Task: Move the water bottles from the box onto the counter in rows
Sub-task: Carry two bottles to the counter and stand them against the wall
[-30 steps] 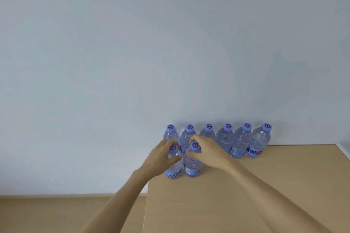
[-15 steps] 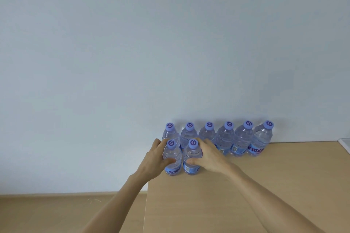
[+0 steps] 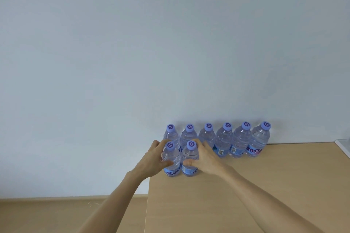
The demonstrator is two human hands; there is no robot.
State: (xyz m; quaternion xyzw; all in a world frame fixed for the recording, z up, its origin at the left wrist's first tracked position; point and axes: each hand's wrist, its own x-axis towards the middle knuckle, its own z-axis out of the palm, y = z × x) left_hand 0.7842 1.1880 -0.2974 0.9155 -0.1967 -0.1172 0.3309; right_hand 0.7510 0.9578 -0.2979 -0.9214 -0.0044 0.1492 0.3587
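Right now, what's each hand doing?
Left hand: grips a clear plastic purple-capped water bottle.
Right hand: grips the neighbouring bottle.

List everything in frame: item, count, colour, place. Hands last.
back-row bottles: 6, clear with purple caps and blue labels, upright along the wall
front-row bottles: 2, same kind, upright at the counter's left end, before the back row
counter: 1, light wood, lower right
wall: pale blue-grey, behind
floor: light wood, lower left
white edge: 1, far right, unclear what
left hand: grips the left front bottle
right hand: grips the right front bottle
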